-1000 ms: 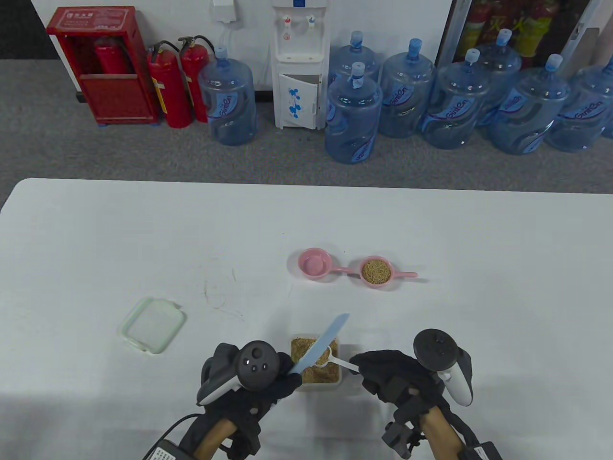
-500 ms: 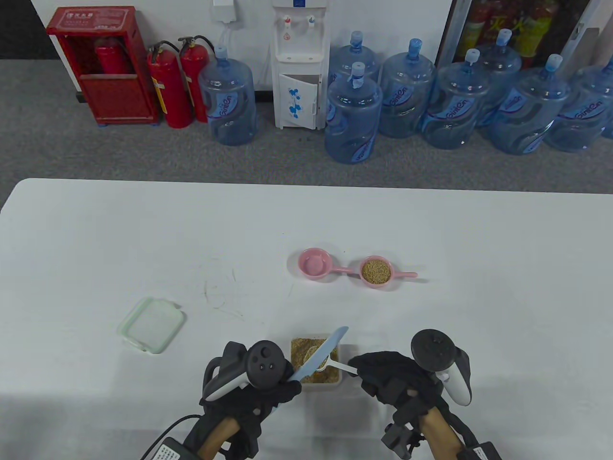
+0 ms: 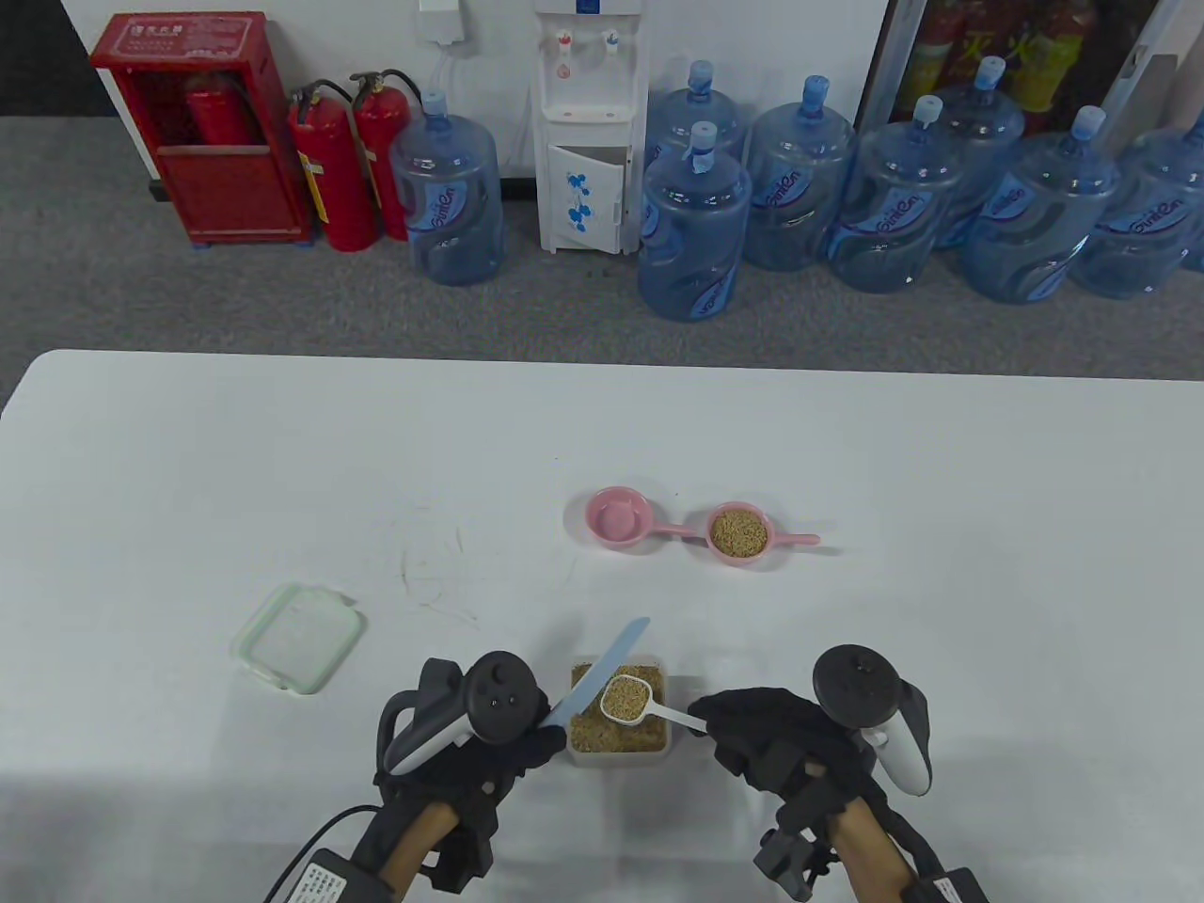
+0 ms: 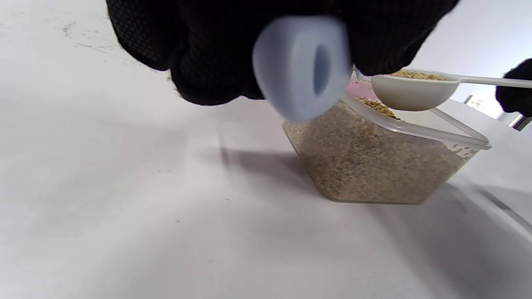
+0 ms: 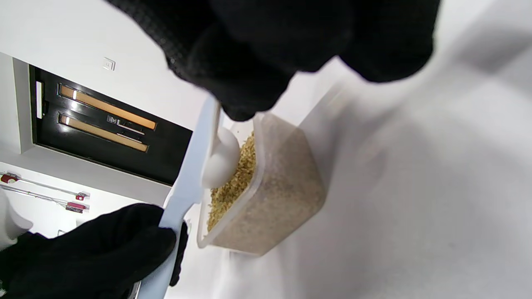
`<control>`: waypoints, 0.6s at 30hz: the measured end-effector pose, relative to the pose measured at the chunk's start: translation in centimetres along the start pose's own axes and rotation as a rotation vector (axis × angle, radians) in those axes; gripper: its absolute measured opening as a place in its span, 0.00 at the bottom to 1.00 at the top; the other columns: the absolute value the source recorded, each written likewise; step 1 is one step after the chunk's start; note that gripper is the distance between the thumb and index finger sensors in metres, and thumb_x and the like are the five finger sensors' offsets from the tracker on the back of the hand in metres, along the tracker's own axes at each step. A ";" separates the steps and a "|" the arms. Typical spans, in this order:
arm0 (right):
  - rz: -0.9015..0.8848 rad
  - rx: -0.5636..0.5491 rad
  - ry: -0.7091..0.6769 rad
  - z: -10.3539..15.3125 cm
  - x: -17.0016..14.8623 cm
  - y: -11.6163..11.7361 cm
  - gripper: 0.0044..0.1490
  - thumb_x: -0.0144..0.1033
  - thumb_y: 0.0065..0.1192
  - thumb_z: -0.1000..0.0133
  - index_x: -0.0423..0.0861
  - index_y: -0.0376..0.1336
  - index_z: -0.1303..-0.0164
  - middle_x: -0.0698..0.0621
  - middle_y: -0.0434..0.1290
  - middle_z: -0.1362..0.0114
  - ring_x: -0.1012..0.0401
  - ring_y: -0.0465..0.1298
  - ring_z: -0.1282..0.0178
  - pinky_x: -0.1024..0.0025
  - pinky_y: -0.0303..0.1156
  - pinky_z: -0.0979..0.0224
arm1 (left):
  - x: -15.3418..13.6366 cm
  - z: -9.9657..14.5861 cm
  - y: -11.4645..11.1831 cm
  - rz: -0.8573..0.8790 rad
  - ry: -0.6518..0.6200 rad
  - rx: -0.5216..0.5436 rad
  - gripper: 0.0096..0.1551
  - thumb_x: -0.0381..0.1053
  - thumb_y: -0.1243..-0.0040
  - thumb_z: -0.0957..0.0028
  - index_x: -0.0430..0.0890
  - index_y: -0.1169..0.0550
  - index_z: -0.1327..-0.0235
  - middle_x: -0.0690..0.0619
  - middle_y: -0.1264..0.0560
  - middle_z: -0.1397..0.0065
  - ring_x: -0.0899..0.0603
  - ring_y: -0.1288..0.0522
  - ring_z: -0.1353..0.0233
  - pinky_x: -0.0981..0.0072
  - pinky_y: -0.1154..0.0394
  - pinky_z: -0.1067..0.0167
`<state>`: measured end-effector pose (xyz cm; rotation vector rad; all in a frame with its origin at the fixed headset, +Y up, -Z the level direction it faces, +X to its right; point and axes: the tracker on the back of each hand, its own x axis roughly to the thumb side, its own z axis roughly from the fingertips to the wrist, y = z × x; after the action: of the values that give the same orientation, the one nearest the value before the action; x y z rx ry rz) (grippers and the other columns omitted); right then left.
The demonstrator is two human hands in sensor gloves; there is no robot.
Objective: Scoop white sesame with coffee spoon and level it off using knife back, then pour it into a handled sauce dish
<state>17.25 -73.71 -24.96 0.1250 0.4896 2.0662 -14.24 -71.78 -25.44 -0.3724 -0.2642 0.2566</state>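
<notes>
Left hand (image 3: 489, 743): It was at the near edge of the tabletop (image 3: 188, 470). Its fingers (image 4: 199, 62) were curled round the handle of a light blue knife (image 3: 602, 670).
Right hand (image 3: 781, 743): It was near too, on the right. Its fingers (image 5: 249, 62) pinched the thin handle of a white coffee spoon (image 3: 628, 698).
Spoon: It was full of sesame and was held just over a clear box (image 3: 618, 743).
Knife: The blade lay slanted beside the spoon's left side, over the box.
Box: It sat between the two hands, full of white sesame (image 4: 365, 170).
Lid (image 3: 298, 638): It lay flat, off to the left.
Pink dishes: Farther back were two with handles. The left dish (image 3: 617, 516) held no sesame. The right dish (image 3: 739, 533) held sesame.
</notes>
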 end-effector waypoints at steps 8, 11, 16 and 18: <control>0.007 -0.005 -0.002 0.1 0.0 -0.1 0.27 0.35 0.59 0.37 0.38 0.73 0.33 0.47 0.82 0.57 0.64 0.77 0.70 0.56 0.78 0.47 | -2.3 -0.1 1.2 0.043 0.097 0.085 0.24 0.60 0.39 0.43 0.49 0.20 0.41 0.53 0.18 0.47 0.44 0.17 0.45 0.41 0.30 0.28; 0.006 -0.003 -0.004 0.1 0.0 -0.1 0.27 0.35 0.59 0.37 0.38 0.73 0.33 0.47 0.82 0.57 0.64 0.77 0.70 0.56 0.78 0.47 | -3.9 -0.4 1.6 0.033 0.185 0.108 0.25 0.60 0.40 0.42 0.47 0.21 0.40 0.52 0.18 0.47 0.44 0.17 0.46 0.41 0.29 0.29; 0.019 -0.007 -0.004 0.1 0.0 -0.1 0.27 0.35 0.59 0.37 0.38 0.73 0.33 0.46 0.82 0.57 0.64 0.77 0.70 0.56 0.78 0.47 | -7.1 -1.4 1.5 -0.017 0.340 0.148 0.25 0.60 0.39 0.42 0.47 0.20 0.40 0.52 0.18 0.48 0.45 0.16 0.47 0.42 0.29 0.29; 0.020 -0.008 -0.002 0.1 0.0 -0.1 0.27 0.35 0.59 0.37 0.38 0.73 0.33 0.46 0.82 0.57 0.64 0.77 0.70 0.56 0.78 0.47 | -8.0 -2.0 1.0 -0.023 0.378 0.111 0.25 0.60 0.39 0.42 0.47 0.20 0.40 0.52 0.18 0.48 0.45 0.16 0.48 0.42 0.29 0.29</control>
<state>17.32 -73.70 -24.93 0.1280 0.4808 2.0867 -21.31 -73.89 -29.23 -0.3010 0.1171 0.1730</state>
